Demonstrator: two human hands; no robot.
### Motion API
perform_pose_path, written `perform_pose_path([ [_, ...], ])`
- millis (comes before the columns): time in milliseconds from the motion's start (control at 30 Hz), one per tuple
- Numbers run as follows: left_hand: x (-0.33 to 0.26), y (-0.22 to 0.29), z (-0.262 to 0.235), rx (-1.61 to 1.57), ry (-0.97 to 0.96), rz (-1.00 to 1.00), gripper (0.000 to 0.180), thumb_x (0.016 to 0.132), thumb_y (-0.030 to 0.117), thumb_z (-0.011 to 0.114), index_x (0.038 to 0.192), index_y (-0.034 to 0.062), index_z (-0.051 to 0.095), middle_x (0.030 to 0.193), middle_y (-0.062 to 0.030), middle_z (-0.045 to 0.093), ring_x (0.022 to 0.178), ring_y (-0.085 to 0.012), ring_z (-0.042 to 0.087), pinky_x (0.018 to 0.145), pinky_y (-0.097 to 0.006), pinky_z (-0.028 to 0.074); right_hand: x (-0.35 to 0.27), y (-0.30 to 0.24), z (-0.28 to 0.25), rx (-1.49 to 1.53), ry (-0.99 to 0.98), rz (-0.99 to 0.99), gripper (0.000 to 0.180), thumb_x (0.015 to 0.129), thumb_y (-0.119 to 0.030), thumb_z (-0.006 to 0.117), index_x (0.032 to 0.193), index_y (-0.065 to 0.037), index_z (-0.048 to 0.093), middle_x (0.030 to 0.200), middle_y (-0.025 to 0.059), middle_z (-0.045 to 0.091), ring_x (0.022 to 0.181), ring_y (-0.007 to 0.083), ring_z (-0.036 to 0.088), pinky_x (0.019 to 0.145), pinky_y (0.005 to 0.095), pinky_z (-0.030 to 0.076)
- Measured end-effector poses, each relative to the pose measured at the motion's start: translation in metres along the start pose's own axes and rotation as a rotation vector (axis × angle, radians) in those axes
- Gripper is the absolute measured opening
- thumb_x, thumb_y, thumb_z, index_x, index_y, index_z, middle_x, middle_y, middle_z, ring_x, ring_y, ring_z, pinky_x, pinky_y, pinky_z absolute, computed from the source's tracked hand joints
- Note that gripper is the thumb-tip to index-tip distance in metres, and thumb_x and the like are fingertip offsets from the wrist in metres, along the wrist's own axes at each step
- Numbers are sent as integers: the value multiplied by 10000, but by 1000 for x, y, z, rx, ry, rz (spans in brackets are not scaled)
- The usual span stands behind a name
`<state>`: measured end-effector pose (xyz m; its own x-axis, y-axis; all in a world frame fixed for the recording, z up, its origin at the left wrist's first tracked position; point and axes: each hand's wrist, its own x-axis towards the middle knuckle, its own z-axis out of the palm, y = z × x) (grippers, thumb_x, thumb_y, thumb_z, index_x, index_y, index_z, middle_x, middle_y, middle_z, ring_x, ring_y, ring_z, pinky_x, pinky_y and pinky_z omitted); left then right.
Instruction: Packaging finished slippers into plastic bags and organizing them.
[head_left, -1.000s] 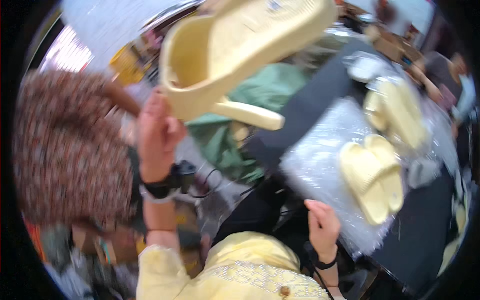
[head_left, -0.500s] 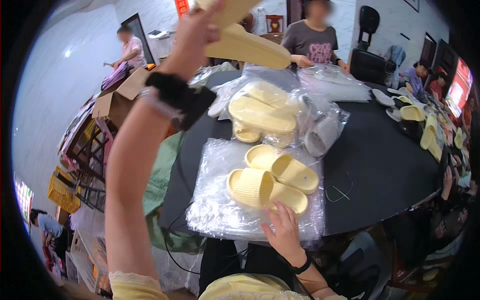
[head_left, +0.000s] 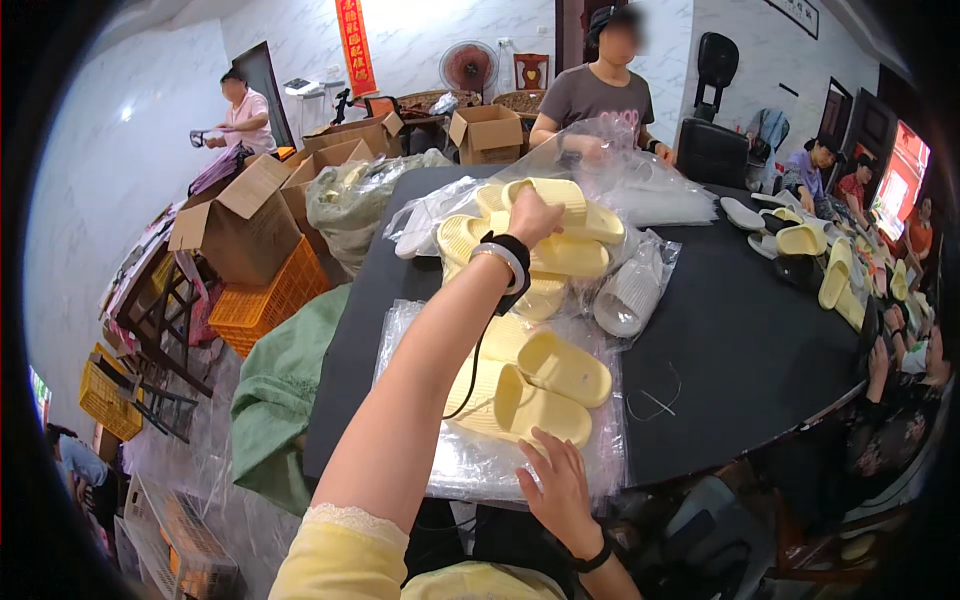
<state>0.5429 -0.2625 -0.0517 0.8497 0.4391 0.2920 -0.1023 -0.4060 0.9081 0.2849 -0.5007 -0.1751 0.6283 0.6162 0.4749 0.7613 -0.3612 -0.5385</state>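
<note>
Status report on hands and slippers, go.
Left hand on the yellow slipper pile. Right hand flat on plastic bag by slipper pair. Nothing blocking.

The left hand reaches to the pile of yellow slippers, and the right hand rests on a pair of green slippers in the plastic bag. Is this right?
Not quite: the pair of slippers under the right hand is pale yellow, not green, as the head view shows. The left hand does reach to the pile of yellow slippers.

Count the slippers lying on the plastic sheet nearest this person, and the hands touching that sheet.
Yellow slippers on the near plastic sheet: 2
Hands touching it, only the right hand: 1
Total: 3
</note>
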Motion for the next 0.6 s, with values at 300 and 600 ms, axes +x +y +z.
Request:
perform_pose_path([
  [300, -24, 3, -46, 332, 212, 299, 428, 790, 168, 621, 1162, -8, 500, 1150, -178, 549, 834, -271, 632, 700, -338, 512, 5, -5, -5, 11, 40, -26, 404, 762, -152, 657, 1142, -62, 556, 1218, 157, 472, 1071, 345, 476, 925, 449, 377],
  [600, 33, 2, -65, 777, 116, 224, 651, 735, 405, 673, 1205, 3, 470, 1179, -175, 558, 1085, -315, 539, 903, -382, 439, 48, 28, -69, -188, -194, -128, 513, 764, -240, 653, 1184, 8, 495, 1261, 185, 431, 1173, 355, 411, 987, 432, 340],
])
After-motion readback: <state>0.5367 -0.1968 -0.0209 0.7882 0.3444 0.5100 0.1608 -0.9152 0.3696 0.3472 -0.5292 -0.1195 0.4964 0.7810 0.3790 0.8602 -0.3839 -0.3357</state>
